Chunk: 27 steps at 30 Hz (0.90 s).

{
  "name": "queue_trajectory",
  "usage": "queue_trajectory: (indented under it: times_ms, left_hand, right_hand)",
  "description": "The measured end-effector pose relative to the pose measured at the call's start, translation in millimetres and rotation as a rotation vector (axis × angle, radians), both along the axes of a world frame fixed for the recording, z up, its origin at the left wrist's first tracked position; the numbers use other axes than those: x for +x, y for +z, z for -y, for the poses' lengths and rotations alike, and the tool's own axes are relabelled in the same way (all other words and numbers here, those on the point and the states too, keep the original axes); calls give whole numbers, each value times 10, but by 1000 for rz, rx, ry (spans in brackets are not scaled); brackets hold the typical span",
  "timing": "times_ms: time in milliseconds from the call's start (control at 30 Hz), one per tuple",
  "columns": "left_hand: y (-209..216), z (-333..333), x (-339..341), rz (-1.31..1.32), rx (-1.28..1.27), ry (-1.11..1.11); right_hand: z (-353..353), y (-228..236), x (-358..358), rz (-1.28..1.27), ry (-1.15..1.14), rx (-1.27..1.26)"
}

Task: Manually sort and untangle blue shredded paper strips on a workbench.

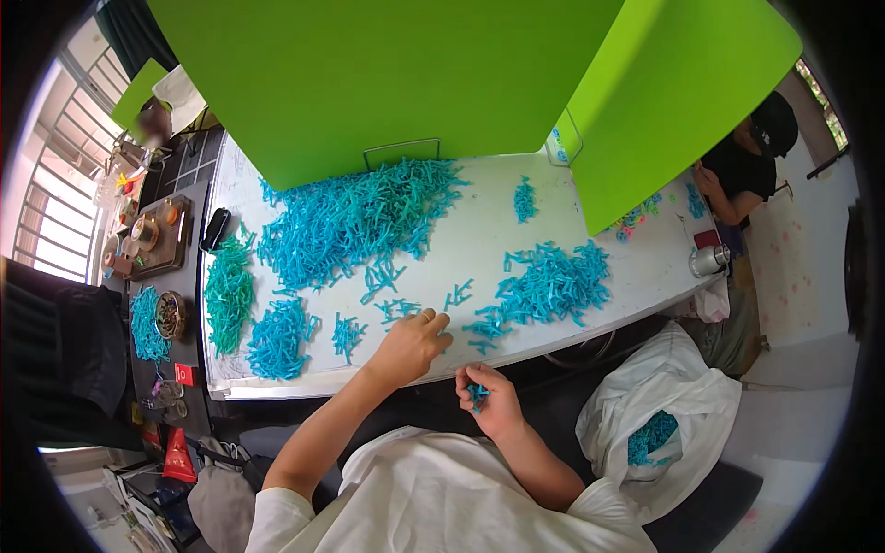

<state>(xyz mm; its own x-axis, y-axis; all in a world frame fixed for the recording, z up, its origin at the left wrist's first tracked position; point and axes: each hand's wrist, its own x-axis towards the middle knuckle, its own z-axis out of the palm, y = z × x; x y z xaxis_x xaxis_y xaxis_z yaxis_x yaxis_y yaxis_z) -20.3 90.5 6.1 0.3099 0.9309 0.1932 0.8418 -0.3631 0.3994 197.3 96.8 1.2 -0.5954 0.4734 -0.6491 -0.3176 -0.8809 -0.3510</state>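
My left hand (pixel 412 350) is over the near edge of the white table, its fingers bent together with a bit of blue plastic at their tips. Just in front of the table edge, my right hand (pixel 494 402) is curled around several small blue plastic pieces (pixel 477 393). A few loose blue pieces (pixel 458 294) lie beyond my left hand. The big blue heap (pixel 359 226) spreads at the back left, and a smaller blue pile (pixel 553 284) lies to the right. Nearer on the left are another blue pile (pixel 278 339) and a small cluster (pixel 348 335).
Green panels (pixel 396 83) stand across the back of the table (pixel 479 207). Greener pieces (pixel 229 295) line its left end. An open white sack (pixel 710 405) with blue pieces sits at the lower right. Another person (pixel 742 166) sits beyond the right panel. A metal cup (pixel 708 261) stands at the right edge.
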Motion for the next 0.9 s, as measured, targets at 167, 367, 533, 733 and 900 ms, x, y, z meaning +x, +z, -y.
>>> queue_trajectory:
  times_ms: [167, 367, 533, 733, 900]
  left_hand:
    - [93, 147, 17, 23, 53, -41]
    - [45, 498, 346, 912, -198, 475]
    - [39, 524, 260, 1208, -337, 661]
    - [-39, 179, -604, 73, 94, 918]
    - [-192, 213, -770, 65, 59, 888]
  right_hand:
    - [-32, 59, -67, 147, -9, 191]
    - [74, 304, -274, 394, 92, 739]
    - [112, 62, -403, 318, 30, 623]
    - [39, 125, -471, 314, 6, 640]
    - [-9, 183, -556, 315, -3, 636]
